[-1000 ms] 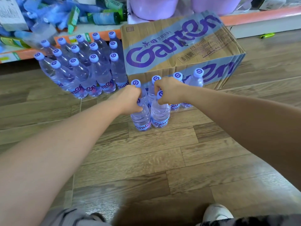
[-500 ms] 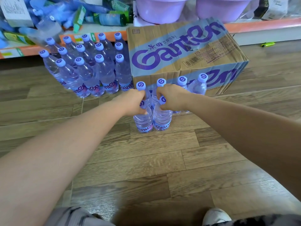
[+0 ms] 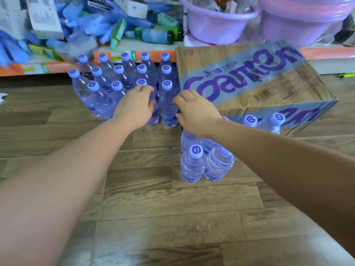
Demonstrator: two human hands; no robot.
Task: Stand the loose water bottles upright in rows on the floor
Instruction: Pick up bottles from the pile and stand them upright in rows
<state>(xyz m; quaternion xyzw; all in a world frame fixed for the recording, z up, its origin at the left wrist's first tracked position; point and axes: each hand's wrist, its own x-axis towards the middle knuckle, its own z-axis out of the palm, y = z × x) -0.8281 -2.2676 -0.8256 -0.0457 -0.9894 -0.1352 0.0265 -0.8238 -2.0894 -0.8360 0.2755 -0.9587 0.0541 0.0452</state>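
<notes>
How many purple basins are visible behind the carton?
2. The left basin stands behind the carton's left end; the right basin is beside it, cut by the top edge. Others may lie outside view.

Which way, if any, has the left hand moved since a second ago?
Yes. The left hand moved off the front bottle pair before the cardboard box, leftward to the bottle block.

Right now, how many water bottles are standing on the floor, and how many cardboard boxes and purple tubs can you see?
water bottles: 20 (14 on the left, 6 by the box)
cardboard box: 1
purple tubs: 2
Total: 23
</notes>
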